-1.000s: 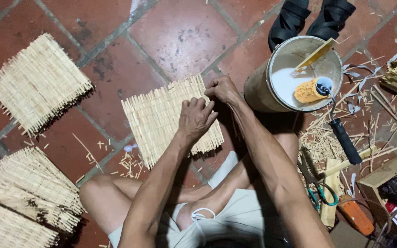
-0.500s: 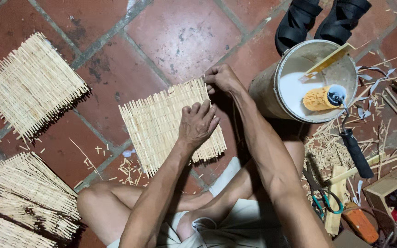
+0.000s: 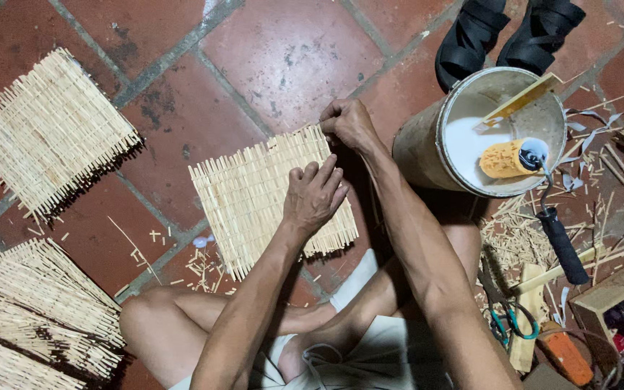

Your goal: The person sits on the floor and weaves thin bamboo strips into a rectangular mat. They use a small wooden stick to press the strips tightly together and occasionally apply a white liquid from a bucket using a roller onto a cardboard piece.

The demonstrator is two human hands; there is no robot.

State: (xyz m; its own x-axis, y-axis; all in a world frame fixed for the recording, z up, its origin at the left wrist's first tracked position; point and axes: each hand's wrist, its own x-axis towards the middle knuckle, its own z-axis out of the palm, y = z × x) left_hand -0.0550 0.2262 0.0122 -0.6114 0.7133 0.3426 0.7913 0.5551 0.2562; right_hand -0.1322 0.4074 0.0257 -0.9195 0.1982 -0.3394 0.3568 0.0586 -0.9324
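Terracotta floor tiles [image 3: 283,50] carry 1 woven mat [image 3: 254,198] pressed flat by left hand [image 3: 315,195], its top corner pinched by right hand [image 3: 348,123]; 1 bucket [image 3: 427,155] w/ roller [image 3: 507,159], 2 sandals [image 3: 507,32], mat stacks [image 3: 45,133] lie around.

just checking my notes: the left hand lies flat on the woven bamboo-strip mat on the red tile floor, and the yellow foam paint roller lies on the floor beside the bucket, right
Not quite. The yellow foam paint roller sits inside the round bucket of white liquid, not on the floor beside it; its black handle hangs over the rim. The head view shows this. The left hand does lie flat on the woven bamboo-strip mat on the red tile floor.
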